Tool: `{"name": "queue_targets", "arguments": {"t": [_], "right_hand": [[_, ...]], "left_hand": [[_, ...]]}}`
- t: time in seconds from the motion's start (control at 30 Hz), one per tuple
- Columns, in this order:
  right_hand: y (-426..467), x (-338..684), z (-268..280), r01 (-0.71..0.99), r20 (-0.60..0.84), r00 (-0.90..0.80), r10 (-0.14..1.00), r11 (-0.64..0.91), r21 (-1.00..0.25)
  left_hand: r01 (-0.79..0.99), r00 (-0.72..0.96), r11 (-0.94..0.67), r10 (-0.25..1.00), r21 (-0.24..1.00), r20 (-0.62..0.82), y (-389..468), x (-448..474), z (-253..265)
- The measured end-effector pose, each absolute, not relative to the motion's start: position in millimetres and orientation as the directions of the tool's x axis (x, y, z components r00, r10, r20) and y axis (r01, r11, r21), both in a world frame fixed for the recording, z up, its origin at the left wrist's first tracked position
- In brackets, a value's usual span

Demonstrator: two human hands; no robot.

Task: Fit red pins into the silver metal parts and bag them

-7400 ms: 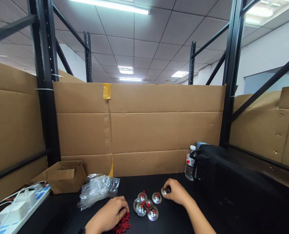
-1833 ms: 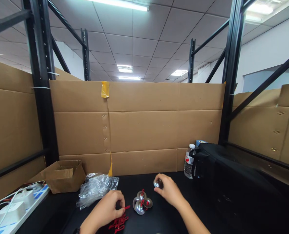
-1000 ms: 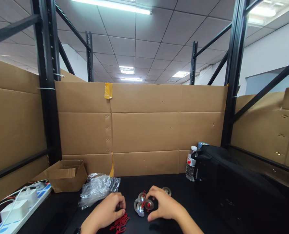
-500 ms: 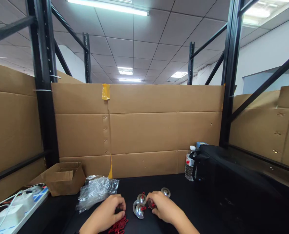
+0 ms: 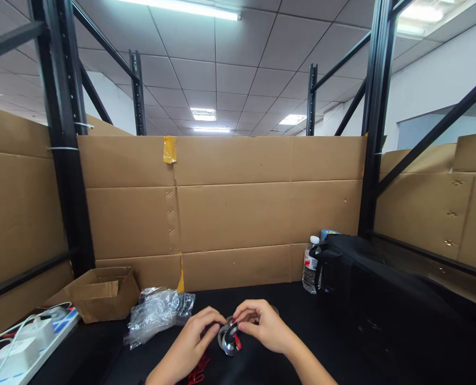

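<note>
In the head view, a small cluster of shiny silver domed finger cymbals (image 5: pixel 229 342) with red cords lies on the black tabletop between my hands. My left hand (image 5: pixel 198 339) comes from the left, its thumb and fingertips closed at the cluster's upper left edge. From the right, my right hand (image 5: pixel 262 325) pinches at the cluster's top, where a cymbal is tilted up; its fingers hide part of it. A red cord end (image 5: pixel 237 341) shows on the front side. A tangle of red cord (image 5: pixel 200 369) lies below my left wrist, partly covered.
Crumpled clear plastic (image 5: pixel 160 315) and an open cardboard box (image 5: pixel 104 294) lie at the left, beside a power strip (image 5: pixel 47 350) with plugs. A water bottle (image 5: pixel 311 267) stands by a large black bag (image 5: pixel 382 310) at the right. Cardboard walls (image 5: pixel 233 214) close off the back.
My left hand has moved up and right from the red cord to the cymbals. My right hand has brought a cymbal left and up over the cluster. The view has shifted slightly.
</note>
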State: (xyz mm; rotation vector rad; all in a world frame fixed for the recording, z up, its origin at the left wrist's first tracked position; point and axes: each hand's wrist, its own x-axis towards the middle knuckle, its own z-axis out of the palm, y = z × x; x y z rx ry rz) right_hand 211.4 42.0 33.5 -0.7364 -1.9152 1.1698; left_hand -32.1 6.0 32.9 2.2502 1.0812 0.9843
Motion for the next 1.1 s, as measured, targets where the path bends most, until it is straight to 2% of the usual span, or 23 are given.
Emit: {"name": "queue_targets", "arguments": {"t": [0.07, 0.23, 0.33, 0.63, 0.77, 0.9, 1.0, 1.1], "right_hand": [[43.1, 208.4, 30.4, -0.013, 0.317, -0.523, 0.791, 0.364, -0.931], [45.8, 201.2, 21.9, -0.125, 0.29, -0.499, 0.816, 0.264, -0.956], [45.0, 197.1, 18.3, -0.172, 0.249, -0.508, 0.825, 0.186, -0.967], [35.5, 183.3, 16.4, -0.287, 0.24, -0.529, 0.814, 0.095, -0.953], [32.9, 183.9, 16.3, -0.272, 0.25, -0.529, 0.811, 0.117, -0.955], [31.2, 187.4, 15.0, -0.192, 0.274, -0.6, 0.751, 0.198, -0.961], [30.8, 186.9, 14.1, -0.124, 0.292, -0.561, 0.775, 0.27, -0.955], [30.4, 185.8, 16.0, -0.04, 0.294, -0.525, 0.798, 0.322, -0.946]], "left_hand": [[0.415, 0.454, -0.588, 0.795, 0.694, 0.402, 5.4, -25.3, 31.1], [0.364, 0.397, -0.573, 0.809, 0.734, 0.434, 8.7, -17.4, 20.1], [0.348, 0.39, -0.589, 0.798, 0.73, 0.458, 9.9, -16.5, 17.3], [0.361, 0.319, -0.609, 0.792, 0.706, 0.52, 9.3, -12.6, 17.7], [0.403, 0.242, -0.602, 0.797, 0.689, 0.554, 10.2, -11.4, 14.2], [0.529, 0.161, -0.596, 0.769, 0.604, 0.618, 9.5, -10.9, 11.3], [0.63, 0.117, -0.563, 0.75, 0.535, 0.651, 9.8, -11.2, 8.6], [0.684, 0.148, -0.534, 0.769, 0.498, 0.622, 11.1, -12.1, 6.7]]}}
